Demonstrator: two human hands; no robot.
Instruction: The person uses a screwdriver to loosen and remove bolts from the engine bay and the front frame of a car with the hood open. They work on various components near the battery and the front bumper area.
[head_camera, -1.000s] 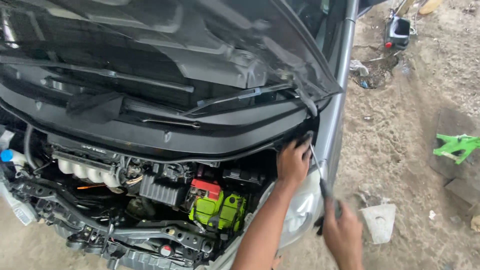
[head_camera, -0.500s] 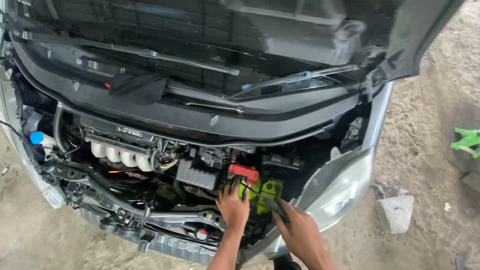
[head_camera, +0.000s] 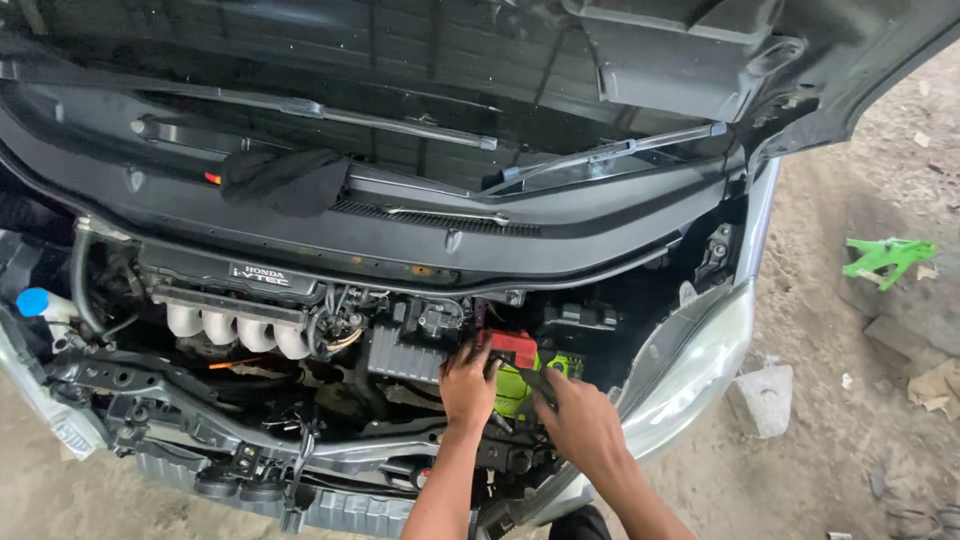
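Both hands down in the engine bay at the green battery (head_camera: 512, 388), right of the air box. My left hand (head_camera: 467, 385) has fingers curled onto the red terminal cover (head_camera: 512, 348). My right hand (head_camera: 580, 420) is clenched on a dark tool (head_camera: 538, 382) at the battery top. Battery seated in place, cover on; looks like early work, nothing lifted out.

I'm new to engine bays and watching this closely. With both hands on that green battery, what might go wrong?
The left hand rests by the red terminal cover, so touching metal across terminals could spark. The right hand seems to hold a dark tool over the green battery; it may slip into the bay.
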